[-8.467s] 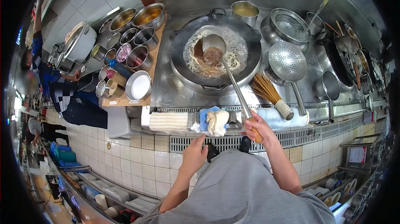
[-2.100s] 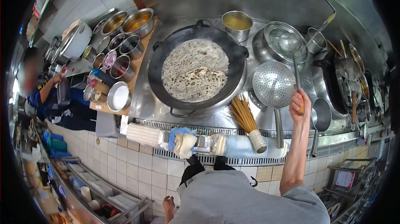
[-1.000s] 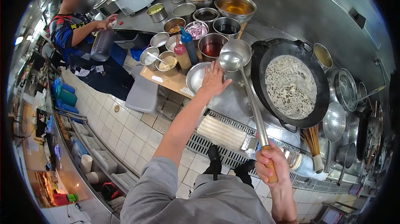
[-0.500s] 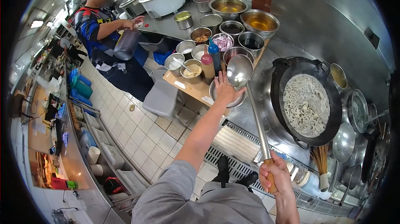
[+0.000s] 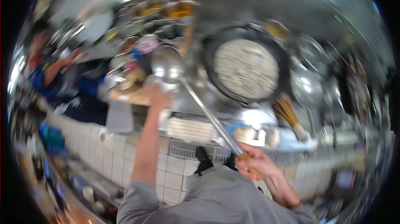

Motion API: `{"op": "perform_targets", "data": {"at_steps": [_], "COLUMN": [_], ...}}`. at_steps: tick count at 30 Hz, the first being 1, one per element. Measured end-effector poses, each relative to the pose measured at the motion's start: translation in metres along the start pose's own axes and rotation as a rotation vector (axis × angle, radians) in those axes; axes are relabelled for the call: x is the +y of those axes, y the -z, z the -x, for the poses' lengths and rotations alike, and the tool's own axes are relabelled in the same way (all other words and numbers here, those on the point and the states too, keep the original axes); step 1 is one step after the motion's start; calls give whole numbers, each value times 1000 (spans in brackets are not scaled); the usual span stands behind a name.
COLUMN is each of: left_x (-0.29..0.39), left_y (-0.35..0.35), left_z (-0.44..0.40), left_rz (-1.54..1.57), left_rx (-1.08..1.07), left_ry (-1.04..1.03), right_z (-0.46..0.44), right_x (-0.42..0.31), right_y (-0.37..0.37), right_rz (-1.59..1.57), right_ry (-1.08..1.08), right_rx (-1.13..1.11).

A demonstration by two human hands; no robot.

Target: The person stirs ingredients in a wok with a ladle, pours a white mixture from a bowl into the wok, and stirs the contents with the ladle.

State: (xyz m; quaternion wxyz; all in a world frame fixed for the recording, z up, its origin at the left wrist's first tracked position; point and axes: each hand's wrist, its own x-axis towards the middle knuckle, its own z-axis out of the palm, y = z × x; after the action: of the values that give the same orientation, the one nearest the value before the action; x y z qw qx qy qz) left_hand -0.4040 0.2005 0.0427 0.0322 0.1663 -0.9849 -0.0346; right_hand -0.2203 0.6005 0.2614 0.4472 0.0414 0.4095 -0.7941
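Note:
My right hand (image 5: 257,164) is closed around the wooden handle of a long metal ladle (image 5: 214,120). The ladle's bowl tilts up and to the left, over the containers beside the stove. Just below it is my left hand (image 5: 158,96), reached out over the near edge of the board with the containers; it is blurred, but the thumb stands apart from the fingers. Whether it touches a bowl there, I cannot tell. Right of the ladle sits a black wok (image 5: 210,63) holding foamy, pale bubbling liquid (image 5: 246,68).
Sauce bottles, sliced purple onion (image 5: 147,43) and bowls of orange liquid (image 5: 180,11) crowd the left counter. Right of the wok are a bamboo brush (image 5: 287,113) and a perforated skimmer (image 5: 306,86). Another person (image 5: 54,70) stands at far left.
My view has swung right, so the wok and containers sit further left, and everything is smeared. The ladle stays in my right hand; my left hand remains near its bowl.

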Motion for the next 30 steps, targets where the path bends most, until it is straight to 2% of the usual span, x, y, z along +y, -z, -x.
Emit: {"op": "perform_targets", "data": {"at_steps": [1,3,7,8,10,13,14,15,16,18,19,22,24,25,27,29,30], "left_x": [2,24,23,9,15,12,13,8,13,19,19,18,18,17,20,21,21], "left_y": [9,42,43,16,35,21,21,13,22,32,32,29,24,23,32,31,30], "left_z": [2,7,-3,-17,-19,-23,-23,-27,-25,-24,-25,-32,-35,-34,-32,-33,-34], "left_rz": [87,3,46,-37,-132,-67,-102,-140,-137,-115,-98,1,28,50,61,41,40], "left_rx": [-38,-162,-179,-108,-161,-205,-199,-148,-182,-207,-201,-234,-213,-200,-219,-231,-230], "left_ry": [-7,83,115,80,16,45,-20,-72,-60,-44,-42,34,56,68,94,101,107], "right_z": [12,41,105,120,149,177,186,191,193,207,213,223,236,231,214,207,201], "right_x": [4,11,36,45,57,54,59,50,43,43,39,34,44,42,40,54,67], "right_y": [9,23,50,60,72,101,126,136,149,204,223,275,331,328,298,303,312], "right_rz": [-212,-423,-537,-562,-517,-187,-87,126,280,502,649,782,1368,1371,1455,1438,1419], "right_ry": [11,72,356,438,594,659,671,633,577,510,387,325,231,236,31,21,140], "right_rx": [-28,-62,70,98,427,873,1002,1031,1178,1265,1310,1323,1303,1296,1404,1400,1392]}}
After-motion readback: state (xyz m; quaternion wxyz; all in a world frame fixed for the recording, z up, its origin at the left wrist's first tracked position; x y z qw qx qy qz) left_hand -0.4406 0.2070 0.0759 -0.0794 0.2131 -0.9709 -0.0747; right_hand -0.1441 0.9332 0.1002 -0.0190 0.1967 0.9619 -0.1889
